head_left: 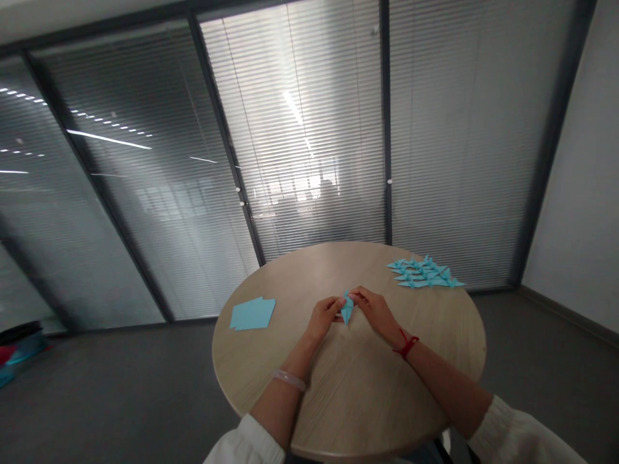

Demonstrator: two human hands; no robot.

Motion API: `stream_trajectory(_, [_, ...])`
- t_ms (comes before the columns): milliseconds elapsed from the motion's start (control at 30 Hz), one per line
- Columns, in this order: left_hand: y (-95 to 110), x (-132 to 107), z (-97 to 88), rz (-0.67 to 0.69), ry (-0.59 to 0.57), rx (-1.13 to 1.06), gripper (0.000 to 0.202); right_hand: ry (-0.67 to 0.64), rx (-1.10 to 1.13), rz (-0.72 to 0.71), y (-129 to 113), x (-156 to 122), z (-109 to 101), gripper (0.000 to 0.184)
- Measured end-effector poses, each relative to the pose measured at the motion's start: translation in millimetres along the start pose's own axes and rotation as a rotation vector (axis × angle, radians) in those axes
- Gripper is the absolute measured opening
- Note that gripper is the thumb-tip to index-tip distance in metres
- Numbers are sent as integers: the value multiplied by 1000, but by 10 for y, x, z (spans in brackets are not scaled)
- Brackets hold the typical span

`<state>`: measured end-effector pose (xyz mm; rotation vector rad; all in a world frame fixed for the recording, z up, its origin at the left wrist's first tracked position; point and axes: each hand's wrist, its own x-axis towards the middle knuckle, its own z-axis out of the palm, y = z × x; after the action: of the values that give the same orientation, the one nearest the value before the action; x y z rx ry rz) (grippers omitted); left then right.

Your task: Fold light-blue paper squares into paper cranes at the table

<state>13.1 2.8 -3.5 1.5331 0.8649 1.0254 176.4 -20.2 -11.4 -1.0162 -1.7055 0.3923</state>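
Round wooden table (367,393), blue paper sheets (252,314), origami cranes (425,272)

Table (353,393): pale wood-grain laminate, smooth, slight sheen
Folded paper (347,309): thin, matt
Loose paper sheets (252,314): thin, flat, matt
Wristband (289,379): smooth, milky plastic or glass
Wrist cord (407,345): red string
Sleeve cuffs (244,441): soft white cloth
Floor (116,399): matt grey carpet

The round table (358,393) holds paper squares (252,314) left of the hands (322,316), cranes (424,273) behind right
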Motion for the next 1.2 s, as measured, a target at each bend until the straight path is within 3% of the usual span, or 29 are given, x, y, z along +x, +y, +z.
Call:
stream_trajectory(333, [-104, 58, -31, -10, -59, -19, 42, 16, 20, 27, 36, 9, 22, 28])
stream_trajectory(467, [-135, 81, -52, -1, 3, -28, 41, 48, 51, 69, 20, 19, 36, 26])
stream_trajectory(567, [-110, 77, -68, 30, 65, -59, 40, 91, 83, 132, 46, 22, 78, 36])
stream_trajectory(633, [-76, 61, -72, 46, 87, -75, 40, 68, 113, 166, 77, 20, 105, 42])
stream_trajectory(833, [-27, 29, -69, 63, 138, -37, 36, -142, 121, 145, 99, 12, 87, 30])
stream_trajectory(1200, [-29, 44, -62, 84, 120, -23, 37, -92, 142, 126, 103, 27, 88, 29])
